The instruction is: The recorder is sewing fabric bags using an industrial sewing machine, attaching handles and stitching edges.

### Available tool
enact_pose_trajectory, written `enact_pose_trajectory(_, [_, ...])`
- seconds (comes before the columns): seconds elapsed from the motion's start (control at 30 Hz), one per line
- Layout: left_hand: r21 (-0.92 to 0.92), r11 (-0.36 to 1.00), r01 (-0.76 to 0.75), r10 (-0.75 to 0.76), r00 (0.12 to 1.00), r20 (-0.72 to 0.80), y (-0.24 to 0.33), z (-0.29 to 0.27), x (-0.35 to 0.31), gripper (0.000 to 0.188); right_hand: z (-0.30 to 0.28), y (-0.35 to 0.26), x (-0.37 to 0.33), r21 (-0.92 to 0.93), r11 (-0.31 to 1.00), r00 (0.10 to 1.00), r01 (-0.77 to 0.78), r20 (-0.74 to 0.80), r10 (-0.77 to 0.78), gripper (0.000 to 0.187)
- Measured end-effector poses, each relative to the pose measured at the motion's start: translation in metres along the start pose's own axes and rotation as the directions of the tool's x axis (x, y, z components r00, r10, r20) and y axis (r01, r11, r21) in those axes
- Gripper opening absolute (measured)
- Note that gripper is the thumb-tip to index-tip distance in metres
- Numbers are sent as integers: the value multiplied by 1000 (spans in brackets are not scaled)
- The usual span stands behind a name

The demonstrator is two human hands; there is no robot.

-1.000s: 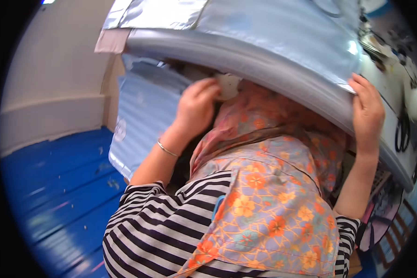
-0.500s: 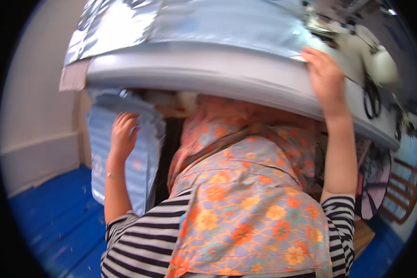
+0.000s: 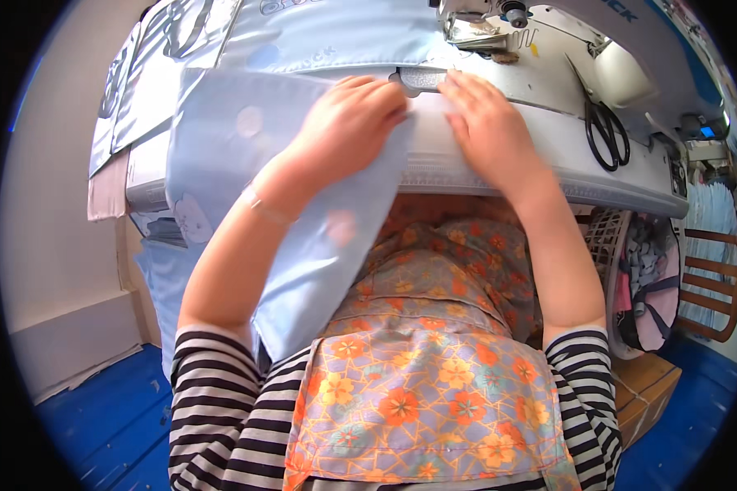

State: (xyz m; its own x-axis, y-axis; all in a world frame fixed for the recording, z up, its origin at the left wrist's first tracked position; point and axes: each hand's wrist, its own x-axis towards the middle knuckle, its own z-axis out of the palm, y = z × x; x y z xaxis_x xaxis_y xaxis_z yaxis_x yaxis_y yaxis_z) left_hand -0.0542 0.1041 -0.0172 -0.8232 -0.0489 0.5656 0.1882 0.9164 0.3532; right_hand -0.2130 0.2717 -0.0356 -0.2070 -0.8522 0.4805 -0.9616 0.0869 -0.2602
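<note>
Left hand (image 3: 348, 123) on blue cloth (image 3: 319, 245), right hand (image 3: 493, 135) near, lettered machine (image 3: 655, 51)

Your pale blue cloth (image 3: 327, 213) looks smooth, with a soft sheen; your desk (image 3: 553, 141) is smooth and faintly glossy. The scissors (image 3: 590, 101) combine bare metal with black, plastic-looking parts. Your bracelet (image 3: 258, 200) is shiny metal, your flowered apron (image 3: 434, 393) matt cloth, and the chair (image 3: 708, 264) brown wood.

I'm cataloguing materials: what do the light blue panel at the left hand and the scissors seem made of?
Light blue panel: probably smooth, satiny fabric; it drapes limply. Scissors: grey blades suggest metal; glossy black handles, perhaps plastic or coated metal.
</note>
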Motion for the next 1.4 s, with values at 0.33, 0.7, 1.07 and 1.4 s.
enact_pose_trajectory(0.33, [199, 976, 86, -70, 994, -87, -28, 56, 59, 11, 4, -64, -48, 62, 997, 993, 40, -111, -33, 42])
enact_pose_trajectory(0.7, [370, 929, 20, -21, 1000, 0, -23, 59, 56, 24, -5, -44, -34, 237, 970, 992, -43, -104, 70, 35])
enact_pose_trajectory(1.07, [320, 946, 44, -41, 999, -19, -34, 62, 52, 24, -11, -26, -23, 211, 972, 990, -98, -81, 117, 31])
enact_pose_trajectory(1.4, [109, 986, 128, -158, 928, 337, 45, -18, -32, 47, -19, -31, -49, 199, 980, 998, 0, -65, 14, 31])
